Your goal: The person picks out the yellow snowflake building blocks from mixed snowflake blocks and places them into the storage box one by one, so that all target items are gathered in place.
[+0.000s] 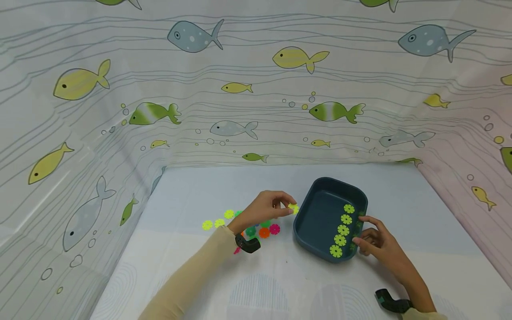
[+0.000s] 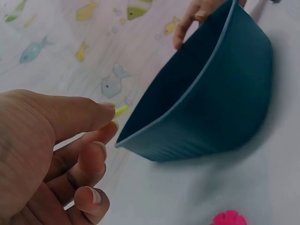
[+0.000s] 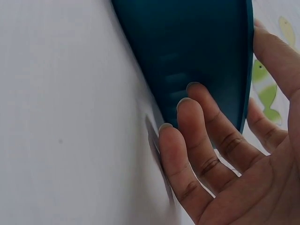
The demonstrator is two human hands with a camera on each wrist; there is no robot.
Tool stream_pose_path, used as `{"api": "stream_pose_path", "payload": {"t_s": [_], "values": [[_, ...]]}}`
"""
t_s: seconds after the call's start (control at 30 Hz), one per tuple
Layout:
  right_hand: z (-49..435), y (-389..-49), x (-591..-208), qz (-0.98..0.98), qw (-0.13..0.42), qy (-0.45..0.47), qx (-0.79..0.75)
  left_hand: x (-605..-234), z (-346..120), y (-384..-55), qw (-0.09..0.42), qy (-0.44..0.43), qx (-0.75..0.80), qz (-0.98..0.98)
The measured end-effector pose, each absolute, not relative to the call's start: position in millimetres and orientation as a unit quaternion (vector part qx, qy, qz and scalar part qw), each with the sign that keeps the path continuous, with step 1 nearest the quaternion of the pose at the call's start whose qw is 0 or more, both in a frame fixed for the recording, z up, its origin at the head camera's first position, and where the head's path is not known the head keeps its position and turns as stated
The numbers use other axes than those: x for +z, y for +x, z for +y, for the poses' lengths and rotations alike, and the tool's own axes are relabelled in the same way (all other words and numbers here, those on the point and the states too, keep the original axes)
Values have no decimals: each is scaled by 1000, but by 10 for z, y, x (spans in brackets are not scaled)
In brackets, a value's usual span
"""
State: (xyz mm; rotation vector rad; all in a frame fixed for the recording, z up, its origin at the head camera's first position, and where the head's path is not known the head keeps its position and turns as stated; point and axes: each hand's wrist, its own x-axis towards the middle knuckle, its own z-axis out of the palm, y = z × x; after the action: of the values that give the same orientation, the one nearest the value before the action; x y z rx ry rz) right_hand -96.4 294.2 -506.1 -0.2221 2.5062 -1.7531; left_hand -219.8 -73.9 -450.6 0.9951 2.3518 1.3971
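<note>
Between the thumb and index finger of my left hand (image 1: 262,208), a yellow flower-shaped plastic disc (image 1: 294,208) is pinched just beside the left rim of a dark blue tub (image 1: 318,224). The left wrist view shows only a thin edge of that disc (image 2: 121,111). My right hand (image 1: 380,246) grips the tub's right wall, thumb and index finger at the rim. In the right wrist view, other fingers (image 3: 190,119) lie along the outside wall. Several yellow discs (image 1: 343,230) form a row on the tub's floor, near its right wall.
Loose discs lie left of the tub, partly hidden by my left hand and wrist: yellow ones (image 1: 207,225), an orange one (image 1: 264,233), a pink one (image 1: 274,229) and green ones (image 1: 250,231). A fish-patterned sheet (image 1: 256,102) surrounds the white table surface (image 1: 276,275).
</note>
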Motion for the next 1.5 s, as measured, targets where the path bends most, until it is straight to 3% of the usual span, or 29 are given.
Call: {"api": "stream_pose_path", "payload": {"t_s": [1.07,1.5], "values": [[2931,-969,-5047,826,36,-55,-560,-4469,233,-2386,147,362,473,789],[2944,-982,-5084,818,39,-57,-571,-4516,610,-2412,168,316,467,809]]}}
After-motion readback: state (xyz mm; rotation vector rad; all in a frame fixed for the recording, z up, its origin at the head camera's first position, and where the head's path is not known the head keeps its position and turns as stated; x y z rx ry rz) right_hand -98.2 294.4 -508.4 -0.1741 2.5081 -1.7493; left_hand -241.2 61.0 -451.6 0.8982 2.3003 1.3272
